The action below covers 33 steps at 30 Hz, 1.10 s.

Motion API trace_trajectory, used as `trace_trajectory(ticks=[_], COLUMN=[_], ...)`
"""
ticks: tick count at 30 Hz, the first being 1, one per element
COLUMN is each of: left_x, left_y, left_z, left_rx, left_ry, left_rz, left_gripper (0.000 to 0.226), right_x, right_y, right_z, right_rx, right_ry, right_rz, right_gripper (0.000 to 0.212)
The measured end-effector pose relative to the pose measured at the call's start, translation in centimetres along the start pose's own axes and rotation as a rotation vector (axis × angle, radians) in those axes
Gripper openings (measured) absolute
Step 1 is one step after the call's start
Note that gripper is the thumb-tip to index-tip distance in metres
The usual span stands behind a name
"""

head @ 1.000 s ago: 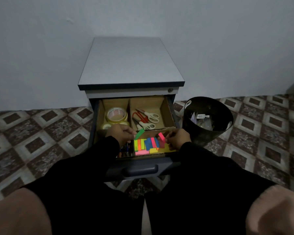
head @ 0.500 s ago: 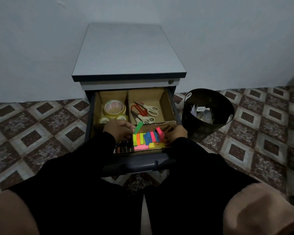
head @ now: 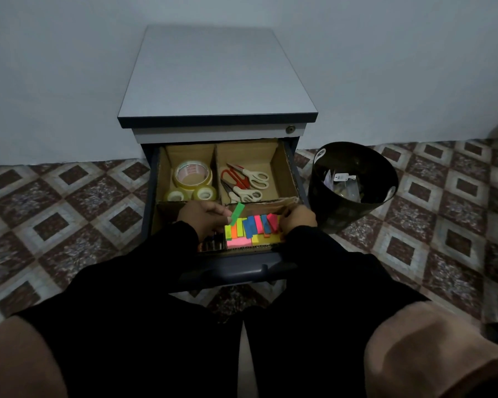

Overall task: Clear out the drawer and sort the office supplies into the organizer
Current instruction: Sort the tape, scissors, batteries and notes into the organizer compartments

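My left hand (head: 206, 218) pinches one green sticky strip (head: 237, 213), tilted up. My right hand (head: 297, 218) curls on the right end of the row of bright sticky pads (head: 253, 226); what it grips I cannot tell. Both sit in the near right cardboard compartment of the open drawer (head: 236, 270). Farther back: three tape rolls (head: 192, 176) left, three scissors (head: 245, 179) right. A round black bin (head: 354, 182) stands right on patterned tile floor (head: 55, 202).
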<state>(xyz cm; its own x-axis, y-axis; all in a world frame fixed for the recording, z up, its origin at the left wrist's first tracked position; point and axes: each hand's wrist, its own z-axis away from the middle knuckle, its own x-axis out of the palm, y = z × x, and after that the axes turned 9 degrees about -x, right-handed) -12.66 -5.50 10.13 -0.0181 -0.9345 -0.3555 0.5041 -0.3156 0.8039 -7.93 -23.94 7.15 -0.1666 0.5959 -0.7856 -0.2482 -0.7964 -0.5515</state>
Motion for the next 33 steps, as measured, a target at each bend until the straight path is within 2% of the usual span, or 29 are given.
trace_trajectory(ticks=[13,24,27,29,33], left_x=[0.4,1.3,1.8,2.1,3.2], left_y=[-0.2,-0.2,0.1,0.4,1.1], left_z=[-0.1,-0.4,-0.5,-0.6,-0.9], left_rx=[-0.021,-0.028,-0.047,-0.062,-0.075], left_ry=[-0.02,-0.013,-0.026,-0.039,-0.075], left_rz=[-0.001,0.016,0.052,0.076,0.125], left_gripper=[0.018,0.016,0.015,0.014,0.015], right_x=[0.5,0.6,0.9,0.8,-0.9], right_y=[-0.3,0.0,0.3,0.7,1.0], right_z=[0.2,0.1,-0.2,-0.4,0.3], right_rx=[0.016,0.025,0.02,0.034,-0.072], right_ry=[-0.002,0.035,0.061,0.076,0.015], right_rz=[0.101,0.055,-0.07,-0.309,-0.79], right_gripper=[0.028,0.028,0.023,0.014,0.026])
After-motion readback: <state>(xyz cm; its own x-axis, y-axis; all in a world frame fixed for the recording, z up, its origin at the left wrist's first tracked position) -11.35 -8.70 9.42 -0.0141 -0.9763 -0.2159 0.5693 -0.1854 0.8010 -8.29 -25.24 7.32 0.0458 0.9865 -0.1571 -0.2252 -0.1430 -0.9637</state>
